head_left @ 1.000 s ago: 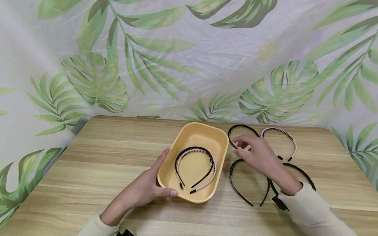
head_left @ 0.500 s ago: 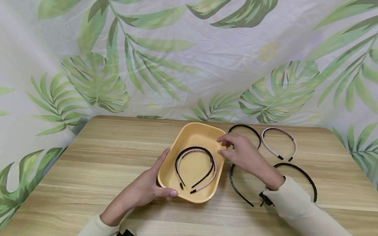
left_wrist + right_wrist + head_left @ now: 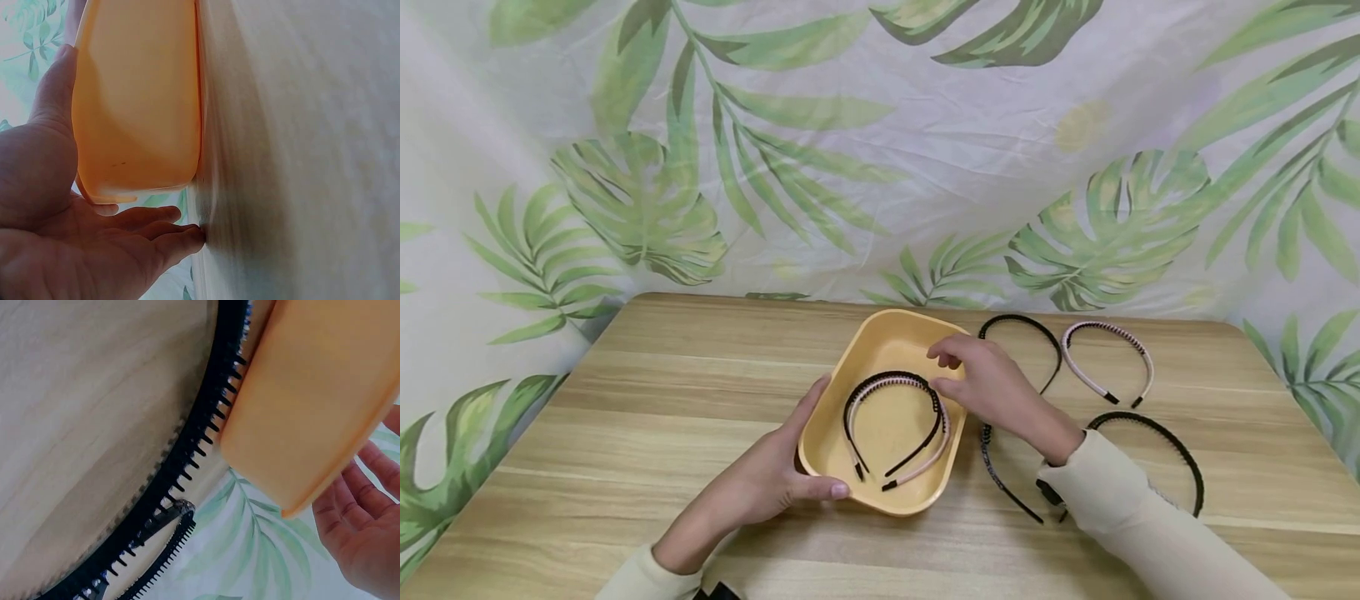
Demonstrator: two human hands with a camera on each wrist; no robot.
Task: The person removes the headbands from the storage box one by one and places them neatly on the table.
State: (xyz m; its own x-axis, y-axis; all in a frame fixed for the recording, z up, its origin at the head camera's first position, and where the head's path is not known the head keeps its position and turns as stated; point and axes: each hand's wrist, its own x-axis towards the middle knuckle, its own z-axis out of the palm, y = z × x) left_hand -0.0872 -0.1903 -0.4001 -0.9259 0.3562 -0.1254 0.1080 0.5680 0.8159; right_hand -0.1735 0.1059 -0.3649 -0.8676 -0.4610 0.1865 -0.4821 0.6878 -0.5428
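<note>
My left hand [image 3: 778,471] grips a yellow plastic tray [image 3: 880,337] at its left side, thumb over the near rim. In the left wrist view, the fingers lie along the tray's [image 3: 140,94] end. Inside the tray, a black headband [image 3: 847,412] overlaps a pink one, the pink headband [image 3: 925,469] showing at the lower right. My right hand [image 3: 988,383] hovers over the tray's right rim, fingers loosely bent with nothing between them. The right wrist view shows that hand [image 3: 362,531] beside the tray, and a toothed black headband [image 3: 187,444] close to the camera.
Right of the tray on the wooden table [image 3: 700,400] lie a thin black headband [image 3: 1060,354], a pink-and-black headband [image 3: 1150,367], a dark glittery headband [image 3: 992,467] and a wide black headband [image 3: 1187,450]. My right forearm crosses over some of them. A leaf-print cloth [image 3: 820,192] hangs behind.
My right hand has moved left, from above the loose headbands to over the tray's right rim. The left hand and the tray have stayed in place.
</note>
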